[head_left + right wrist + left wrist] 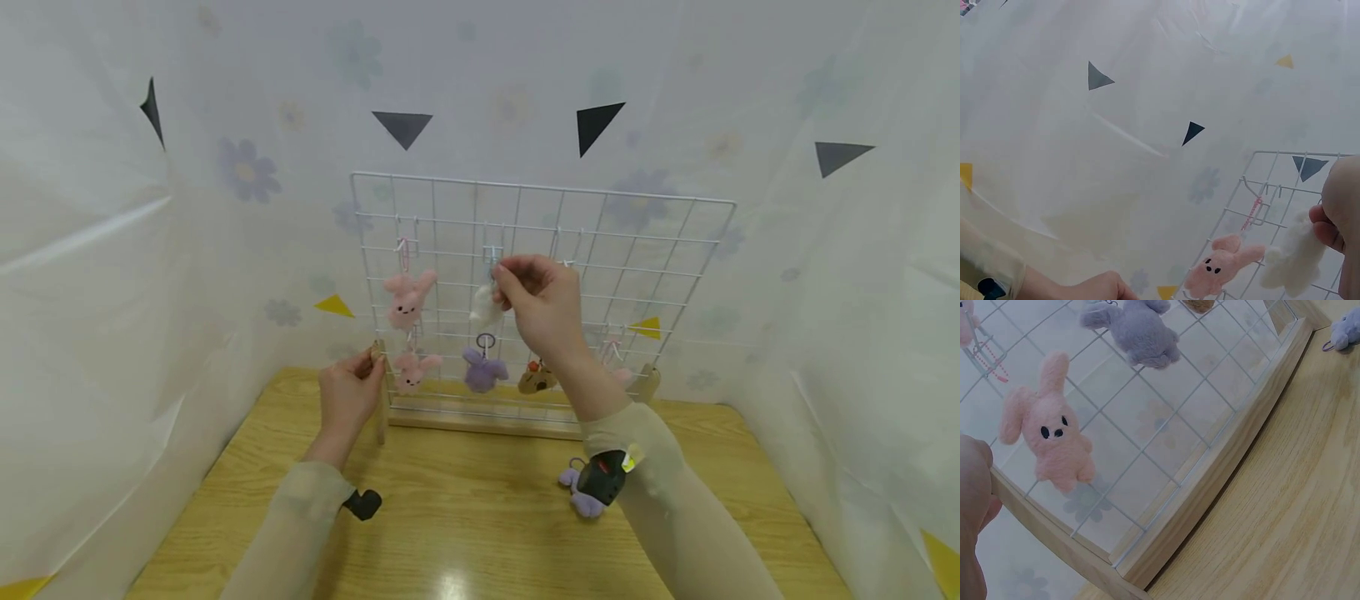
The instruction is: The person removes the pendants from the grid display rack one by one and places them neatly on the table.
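Observation:
My right hand [549, 310] pinches the top of a white plush keychain [483, 310] by its light blue strap, just below a hook on the white wire grid rack [540, 192]. In the right wrist view the white plush [1294, 259] hangs beneath my fingertips. Whether the strap is on the hook cannot be told. At the rack's left end, my left hand [348, 398] grips the wooden side post [1054, 540]. Beside the white plush, a pink rabbit plush [408, 302] hangs on a hook, and another pink rabbit plush [1057, 431] hangs lower.
A purple plush [484, 372] and a brown plush [536, 380] hang on the lower row, with a pink one [619, 372] partly behind my right arm. Another purple plush [588, 503] lies on the wooden table [450, 517]. White sheeting surrounds the table.

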Tool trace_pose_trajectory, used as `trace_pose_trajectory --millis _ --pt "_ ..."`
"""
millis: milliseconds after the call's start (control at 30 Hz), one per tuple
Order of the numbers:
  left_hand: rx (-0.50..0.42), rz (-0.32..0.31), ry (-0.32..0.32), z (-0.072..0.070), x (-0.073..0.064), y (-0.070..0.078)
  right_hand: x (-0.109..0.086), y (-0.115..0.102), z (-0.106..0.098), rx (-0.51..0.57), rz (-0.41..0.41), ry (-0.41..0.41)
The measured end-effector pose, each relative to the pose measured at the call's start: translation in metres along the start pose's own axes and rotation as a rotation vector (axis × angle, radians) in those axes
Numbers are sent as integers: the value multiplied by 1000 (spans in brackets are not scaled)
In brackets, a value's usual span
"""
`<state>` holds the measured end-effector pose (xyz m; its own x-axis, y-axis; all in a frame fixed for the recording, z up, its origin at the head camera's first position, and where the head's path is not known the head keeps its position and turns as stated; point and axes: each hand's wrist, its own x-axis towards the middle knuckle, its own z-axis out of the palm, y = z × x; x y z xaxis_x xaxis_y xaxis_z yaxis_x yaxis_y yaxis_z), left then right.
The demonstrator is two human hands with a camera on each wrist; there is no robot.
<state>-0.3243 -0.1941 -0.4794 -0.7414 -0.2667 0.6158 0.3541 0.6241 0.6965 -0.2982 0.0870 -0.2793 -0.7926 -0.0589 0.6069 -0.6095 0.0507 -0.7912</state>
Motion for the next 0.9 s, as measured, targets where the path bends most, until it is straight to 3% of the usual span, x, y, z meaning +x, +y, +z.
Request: trace_pose_trajectory --millis 500,900 --pt "-38 -39 -24 -1 -1 2 -15 -9 -11 43 -28 -32" --pt "-33 -14 -8 -1 0 3 -34 -5 -23 26 -25 -83"
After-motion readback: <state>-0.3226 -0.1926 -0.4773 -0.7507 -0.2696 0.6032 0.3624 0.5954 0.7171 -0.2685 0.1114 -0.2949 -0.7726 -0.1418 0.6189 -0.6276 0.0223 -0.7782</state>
